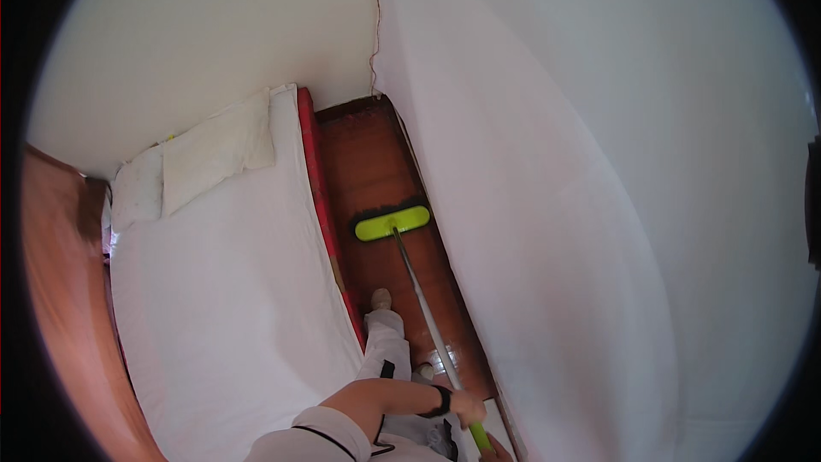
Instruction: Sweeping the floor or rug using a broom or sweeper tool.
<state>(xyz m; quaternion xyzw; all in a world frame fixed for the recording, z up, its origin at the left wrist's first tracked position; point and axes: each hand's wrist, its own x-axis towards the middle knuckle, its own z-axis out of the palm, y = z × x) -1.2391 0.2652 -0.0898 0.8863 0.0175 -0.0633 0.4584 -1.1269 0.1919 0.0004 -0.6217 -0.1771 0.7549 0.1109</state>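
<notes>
A broom with a lime-green head (392, 224) and dark bristles rests on the reddish-brown floor (365, 160) of a narrow aisle. Its metal handle (430, 314) slants back towards me and ends in a green grip. My left hand (467, 407), with a black band at the wrist, is closed around the handle just above the green grip. Lower down, at the picture's bottom edge, my right hand (496, 449) holds the green grip and is partly cut off by the frame.
On the left stands a bed with a white sheet (218, 308), a pillow (218, 147) and a red side edge (314, 173). White fabric (513, 205) hangs along the aisle's right side. A pale wall (224, 25) closes the far end. My foot (381, 299) is beside the bed.
</notes>
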